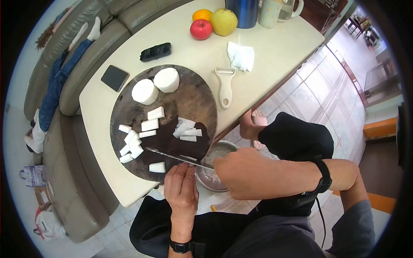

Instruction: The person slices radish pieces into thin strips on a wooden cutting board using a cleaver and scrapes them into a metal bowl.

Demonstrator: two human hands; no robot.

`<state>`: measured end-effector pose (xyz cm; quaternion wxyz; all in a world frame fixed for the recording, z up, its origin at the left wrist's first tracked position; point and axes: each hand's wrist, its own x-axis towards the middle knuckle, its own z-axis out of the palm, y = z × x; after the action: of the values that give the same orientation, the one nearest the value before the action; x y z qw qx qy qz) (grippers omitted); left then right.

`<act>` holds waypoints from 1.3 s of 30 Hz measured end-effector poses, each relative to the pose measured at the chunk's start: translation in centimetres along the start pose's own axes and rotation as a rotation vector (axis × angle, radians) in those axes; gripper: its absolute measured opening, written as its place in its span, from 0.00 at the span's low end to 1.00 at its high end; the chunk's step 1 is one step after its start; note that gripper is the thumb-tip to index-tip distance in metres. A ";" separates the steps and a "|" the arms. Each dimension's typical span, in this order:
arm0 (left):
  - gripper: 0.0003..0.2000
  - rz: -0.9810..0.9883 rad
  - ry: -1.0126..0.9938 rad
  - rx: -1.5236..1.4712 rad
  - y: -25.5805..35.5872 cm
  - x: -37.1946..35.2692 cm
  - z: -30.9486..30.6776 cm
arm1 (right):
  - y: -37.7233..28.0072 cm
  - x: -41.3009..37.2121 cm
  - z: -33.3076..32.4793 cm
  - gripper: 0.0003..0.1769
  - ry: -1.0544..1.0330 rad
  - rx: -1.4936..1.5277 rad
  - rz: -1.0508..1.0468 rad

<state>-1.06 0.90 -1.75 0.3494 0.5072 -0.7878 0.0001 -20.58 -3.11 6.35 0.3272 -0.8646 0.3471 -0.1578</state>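
Observation:
My right hand [243, 174] is closed around the handle of a kitchen knife [172, 156], its blade pointing left across the near part of the round wooden cutting board [172, 101]. Close against the blade, my left hand [181, 185] has its fingers pressed together on a piece of white radish [188, 158] at the board's edge; the fingers and blade hide most of it. Cut white radish sticks [132, 142] lie in a group on the left, with a single block [157, 167] nearer me. Thin slices [186, 128] rest on the right. Two thick radish rounds [166, 80] stand at the back.
A metal bowl [221, 150] with scraps sits below the table edge. On the table [97, 103] are a peeler [225, 88], white cloth [241, 56], phone [115, 78], black bundle [155, 52], red apple [201, 29] and blue flask [246, 13]. Another person's legs [64, 73] rest on the sofa.

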 end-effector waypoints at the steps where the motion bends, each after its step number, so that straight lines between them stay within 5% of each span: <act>1: 0.12 -0.004 0.006 0.000 0.1 0.1 0.0 | -0.2 -0.1 -0.3 0.05 -0.085 -0.041 0.094; 6: 0.13 0.003 -0.003 -0.008 -0.1 -0.1 -0.1 | -1.1 -1.0 -0.9 0.07 -0.202 -0.087 0.224; 21: 0.12 -0.032 -0.029 -0.003 0.0 -0.1 -0.2 | -1.3 0.3 0.6 0.06 -0.149 -0.103 0.060; 27: 0.11 -0.065 0.020 -0.090 0.1 0.4 -0.3 | 0.6 0.7 -1.7 0.07 -0.269 0.015 0.225; 36: 0.14 -0.240 0.009 -0.153 0.4 1.4 -1.5 | 2.2 -0.8 -2.6 0.12 -0.155 0.282 0.373; 39: 0.15 -0.110 -0.148 -0.048 1.0 3.3 -2.1 | 2.3 -1.1 -3.0 0.14 -0.060 0.396 0.346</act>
<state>-1.46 -0.51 1.99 0.3016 0.5399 -0.7823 -0.0752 -23.93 -4.96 6.95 0.5222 -0.7159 0.4422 -0.1385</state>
